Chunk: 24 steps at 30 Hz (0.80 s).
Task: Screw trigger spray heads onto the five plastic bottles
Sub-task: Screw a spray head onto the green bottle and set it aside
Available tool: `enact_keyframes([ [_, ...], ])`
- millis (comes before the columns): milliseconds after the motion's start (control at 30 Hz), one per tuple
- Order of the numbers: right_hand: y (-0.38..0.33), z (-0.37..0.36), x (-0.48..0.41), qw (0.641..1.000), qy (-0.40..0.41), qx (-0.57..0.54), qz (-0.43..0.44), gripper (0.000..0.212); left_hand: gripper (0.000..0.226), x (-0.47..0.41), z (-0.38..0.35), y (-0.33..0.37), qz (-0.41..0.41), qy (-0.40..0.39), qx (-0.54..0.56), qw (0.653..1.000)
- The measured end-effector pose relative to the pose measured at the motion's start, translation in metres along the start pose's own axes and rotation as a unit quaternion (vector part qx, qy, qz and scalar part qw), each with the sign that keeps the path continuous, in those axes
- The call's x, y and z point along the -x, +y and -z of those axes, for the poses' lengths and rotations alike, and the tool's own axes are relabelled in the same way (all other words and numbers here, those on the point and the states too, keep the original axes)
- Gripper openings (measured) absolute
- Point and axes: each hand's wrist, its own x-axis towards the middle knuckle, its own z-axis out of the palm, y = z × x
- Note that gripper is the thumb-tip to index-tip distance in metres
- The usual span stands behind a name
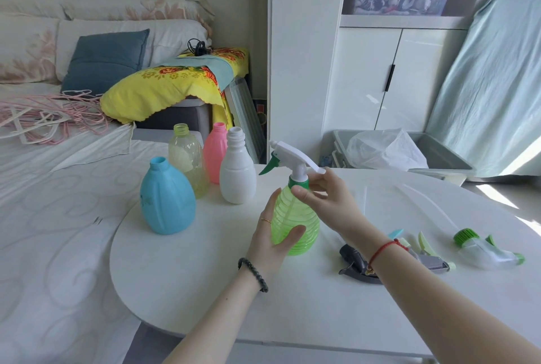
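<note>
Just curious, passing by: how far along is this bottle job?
Nothing looks finished yet. In hand: the left hand holds the green bottle while the right hand pinches the collar of its white head. Left: the blue bottle, yellow bottle, pink bottle and white bottle stand open-necked; spare heads lie on the table.

Reaches in from the lower edge with both bare forearms. Wraps the left grip [272,236] upright round the green bottle [303,214] (thumb in front, fingers behind). Pinches the spray head [292,156] at its collar with the right grip [325,200], higher up.
</note>
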Motion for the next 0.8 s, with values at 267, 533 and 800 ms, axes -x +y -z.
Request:
enact_keyframes([
  [267,-0.008,0.006,-0.002,0.999,-0.042,0.029,0.005,0.007,0.07,0.002,0.001,0.001,0.001,-0.01,0.006,1.0],
  [533,-0.009,0.004,0.0,0.996,-0.039,0.076,0.004,0.026,0.07,0.003,0.001,0.007,0.0,-0.032,0.013,0.999],
  [800,-0.014,0.005,0.001,0.997,-0.014,0.053,-0.052,0.034,0.064,0.007,0.001,0.012,-0.009,-0.027,0.002,1.0],
])
